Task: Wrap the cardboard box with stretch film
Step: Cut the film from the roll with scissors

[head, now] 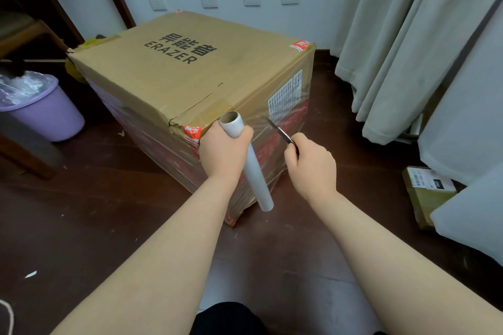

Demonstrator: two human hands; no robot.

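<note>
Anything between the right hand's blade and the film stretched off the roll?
Nothing visible. The right hand holds the blade with its tip at the stretched film between the roll, gripped by the left hand, and the cardboard box. No object sits in that gap.

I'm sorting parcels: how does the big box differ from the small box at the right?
The big box looks far larger than the small box. The big box has shiny film round its sides; the small box shows none. The big box bears black lettering on top, the small box a white label. Both are brown cardboard on the dark floor.
</note>
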